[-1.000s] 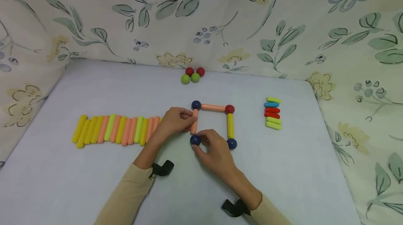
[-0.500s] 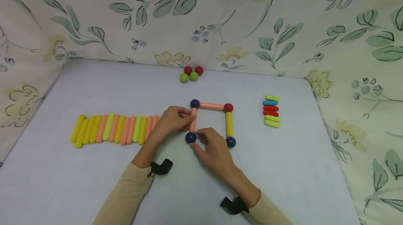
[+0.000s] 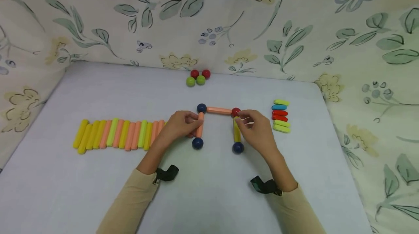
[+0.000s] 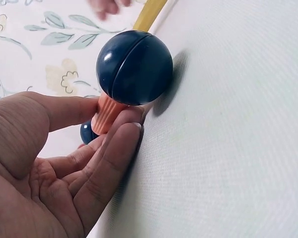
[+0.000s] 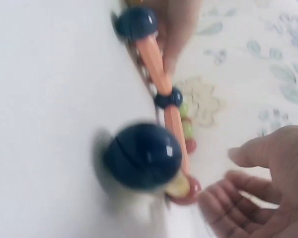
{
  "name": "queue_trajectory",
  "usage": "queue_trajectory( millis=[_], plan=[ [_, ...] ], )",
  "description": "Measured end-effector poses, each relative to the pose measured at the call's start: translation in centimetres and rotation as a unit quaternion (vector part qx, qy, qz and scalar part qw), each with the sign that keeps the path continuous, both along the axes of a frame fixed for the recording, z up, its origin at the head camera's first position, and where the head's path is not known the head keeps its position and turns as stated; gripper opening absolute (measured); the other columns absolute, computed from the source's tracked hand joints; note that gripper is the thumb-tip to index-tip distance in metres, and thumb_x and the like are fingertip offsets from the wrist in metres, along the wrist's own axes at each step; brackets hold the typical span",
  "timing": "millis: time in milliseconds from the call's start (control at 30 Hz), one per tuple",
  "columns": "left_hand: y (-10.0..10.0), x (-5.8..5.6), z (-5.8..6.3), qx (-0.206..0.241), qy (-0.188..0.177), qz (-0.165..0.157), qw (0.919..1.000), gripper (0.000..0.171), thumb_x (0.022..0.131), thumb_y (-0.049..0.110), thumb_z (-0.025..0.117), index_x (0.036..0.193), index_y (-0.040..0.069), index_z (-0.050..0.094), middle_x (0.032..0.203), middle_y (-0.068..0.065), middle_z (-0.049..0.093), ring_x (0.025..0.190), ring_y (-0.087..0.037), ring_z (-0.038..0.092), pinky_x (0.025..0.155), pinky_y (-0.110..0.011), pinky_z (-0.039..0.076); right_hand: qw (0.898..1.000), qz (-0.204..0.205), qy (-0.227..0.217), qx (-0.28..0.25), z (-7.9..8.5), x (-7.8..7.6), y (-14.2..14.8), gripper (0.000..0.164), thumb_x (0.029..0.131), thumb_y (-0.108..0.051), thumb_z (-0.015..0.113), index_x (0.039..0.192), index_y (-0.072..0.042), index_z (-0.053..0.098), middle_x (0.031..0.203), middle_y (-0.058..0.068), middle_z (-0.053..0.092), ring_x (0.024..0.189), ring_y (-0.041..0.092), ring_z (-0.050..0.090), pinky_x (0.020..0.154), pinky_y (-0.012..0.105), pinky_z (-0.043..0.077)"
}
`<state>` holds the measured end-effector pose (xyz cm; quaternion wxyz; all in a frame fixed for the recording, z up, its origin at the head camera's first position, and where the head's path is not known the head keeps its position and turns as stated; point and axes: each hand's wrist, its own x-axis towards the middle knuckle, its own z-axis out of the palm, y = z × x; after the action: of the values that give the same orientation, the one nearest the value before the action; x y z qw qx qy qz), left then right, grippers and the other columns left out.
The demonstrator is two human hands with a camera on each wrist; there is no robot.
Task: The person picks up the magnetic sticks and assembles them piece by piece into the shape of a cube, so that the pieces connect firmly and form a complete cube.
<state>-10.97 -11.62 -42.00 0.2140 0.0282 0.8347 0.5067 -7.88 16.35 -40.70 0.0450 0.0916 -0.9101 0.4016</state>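
My left hand point(image 3: 181, 125) pinches a peach stick point(image 3: 200, 130) between thumb and fingers. That stick joins a near navy ball point(image 3: 197, 143) to a far navy ball point(image 3: 201, 108). From the far ball a second peach stick point(image 3: 219, 110) runs to a red ball point(image 3: 234, 111). A yellow stick point(image 3: 237, 135) leads from there to another navy ball point(image 3: 238, 148). Beside the red ball and yellow stick hovers my right hand point(image 3: 258, 131). In the blurred right wrist view, that hand point(image 5: 275, 181) has thumb and fingers apart, holding nothing.
A row of yellow, peach and lime sticks point(image 3: 119, 134) lies left, partly behind my left hand. Red and green balls point(image 3: 200, 80) sit at the back. Several short lime, blue and red sticks point(image 3: 279, 112) are stacked at right on the white table point(image 3: 196, 197). Patterned cloth point(image 3: 183, 37) hangs behind.
The near navy ball was pushed left onto the peach stick's end. My right hand has since let go of it and moved right to the yellow stick. My left hand keeps its hold.
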Motion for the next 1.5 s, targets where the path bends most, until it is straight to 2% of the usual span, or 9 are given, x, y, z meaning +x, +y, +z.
queue_trajectory(
  millis=[167,267,400,667,767,900,1133,1333,1500],
  plan=[
    [0.2,0.1,-0.1,0.001,-0.008,-0.008,0.9999,0.042,0.102,0.029,0.071,0.13,-0.001,0.066,0.092,-0.011,0.076,0.068,-0.017,0.074,0.067,-0.03,0.062,0.992,-0.022,-0.119,0.032,-0.9,-0.8,1.9,0.041,0.102,-0.035,0.07,0.129,-0.003,0.07,0.109,0.013,0.075,0.095,0.026,0.073,0.077,0.035,0.063],
    [0.4,0.0,-0.1,0.001,-0.004,-0.013,0.9999,0.044,0.102,0.031,0.071,0.131,-0.001,0.066,0.094,-0.012,0.076,0.069,-0.017,0.074,0.068,-0.03,0.062,0.988,-0.005,-0.155,0.021,-1.4,-1.0,2.5,0.044,0.102,-0.036,0.07,0.128,0.0,0.07,0.106,0.013,0.076,0.089,0.024,0.072,0.071,0.029,0.059],
    [0.2,-0.2,-0.1,-0.001,-0.001,-0.008,1.0,0.044,0.102,0.031,0.072,0.132,0.0,0.065,0.093,-0.012,0.076,0.068,-0.018,0.074,0.067,-0.031,0.062,0.983,0.02,-0.182,-0.021,-1.9,-1.3,2.5,0.045,0.101,-0.032,0.072,0.129,0.003,0.068,0.105,0.016,0.076,0.088,0.023,0.071,0.07,0.027,0.059],
    [-0.3,-0.4,-0.4,-0.008,-0.001,-0.023,0.9997,0.047,0.104,0.034,0.069,0.136,0.0,0.062,0.094,-0.012,0.076,0.068,-0.017,0.074,0.068,-0.031,0.061,0.976,-0.008,-0.211,-0.056,-2.6,-1.3,2.1,0.044,0.1,-0.03,0.075,0.13,0.001,0.068,0.107,0.016,0.073,0.087,0.023,0.07,0.07,0.027,0.061],
    [-0.6,-0.2,0.2,-0.012,-0.007,-0.013,0.9998,0.048,0.105,0.035,0.067,0.139,0.001,0.061,0.103,-0.015,0.076,0.073,-0.018,0.076,0.071,-0.032,0.063,0.974,-0.01,-0.219,-0.062,-2.5,-1.2,2.0,0.045,0.1,-0.031,0.075,0.13,0.001,0.068,0.107,0.016,0.072,0.087,0.023,0.07,0.071,0.027,0.061],
    [-1.3,0.5,1.5,-0.054,0.008,0.011,0.9984,0.05,0.107,0.04,0.063,0.143,0.006,0.059,0.118,-0.017,0.072,0.084,-0.022,0.076,0.08,-0.037,0.062,0.972,-0.006,-0.224,-0.067,-2.3,-1.3,2.0,0.044,0.1,-0.03,0.074,0.13,0.001,0.067,0.106,0.016,0.072,0.085,0.023,0.07,0.071,0.027,0.061],
    [-3.1,2.4,3.2,-0.188,0.103,0.022,0.9765,0.047,0.107,0.038,0.062,0.14,0.005,0.064,0.123,-0.016,0.072,0.108,-0.033,0.069,0.09,-0.049,0.059,0.971,-0.006,-0.231,-0.066,-2.1,-1.4,2.1,0.045,0.101,-0.031,0.073,0.131,0.001,0.067,0.104,0.015,0.073,0.083,0.021,0.07,0.072,0.026,0.06],
    [-4.3,4.1,3.9,-0.265,0.137,0.03,0.9541,0.042,0.104,0.03,0.066,0.13,-0.004,0.068,0.103,-0.016,0.073,0.092,-0.032,0.067,0.08,-0.047,0.058,0.972,0.001,-0.225,-0.071,-2.5,-1.4,2.3,0.045,0.101,-0.032,0.073,0.131,0.001,0.066,0.103,0.015,0.074,0.081,0.02,0.072,0.073,0.027,0.061],
    [-4.6,5.1,4.1,-0.284,0.152,0.011,0.9467,0.026,0.101,0.023,0.072,0.096,-0.003,0.07,0.071,-0.008,0.055,0.065,-0.023,0.052,0.056,-0.033,0.042,0.972,0.005,-0.223,-0.076,-2.4,-1.5,2.2,0.045,0.101,-0.032,0.073,0.13,0.001,0.066,0.102,0.015,0.074,0.08,0.021,0.073,0.073,0.028,0.062]
  ],
)
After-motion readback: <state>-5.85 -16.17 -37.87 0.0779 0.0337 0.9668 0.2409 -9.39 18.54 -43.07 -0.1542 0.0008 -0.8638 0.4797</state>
